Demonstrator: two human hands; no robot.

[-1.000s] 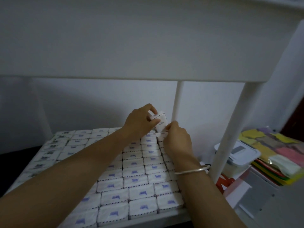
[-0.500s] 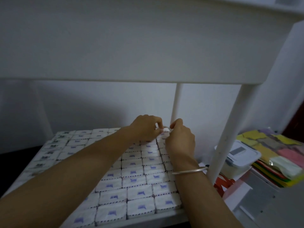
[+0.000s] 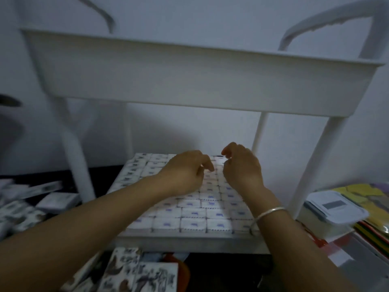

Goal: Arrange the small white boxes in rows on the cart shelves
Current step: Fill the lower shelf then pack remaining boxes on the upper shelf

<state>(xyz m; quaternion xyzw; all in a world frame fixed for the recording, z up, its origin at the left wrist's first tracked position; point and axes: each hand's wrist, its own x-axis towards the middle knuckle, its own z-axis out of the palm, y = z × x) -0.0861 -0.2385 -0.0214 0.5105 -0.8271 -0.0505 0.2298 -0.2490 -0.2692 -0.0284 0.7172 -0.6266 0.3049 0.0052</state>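
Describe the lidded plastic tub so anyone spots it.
On the white cart, follow the front right leg down. Right of it sits the clear tub with a white lid. Unlike the bright sheets beside it, it carries a grey label.

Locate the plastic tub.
Head view, far right: the tub sits outside the cart, just right of its front right leg, left of the coloured stack.

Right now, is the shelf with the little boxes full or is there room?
Looks full: boxes lie flat in tight rows across the shelf. The left hand and right hand hide some back rows, so cannot tell there.
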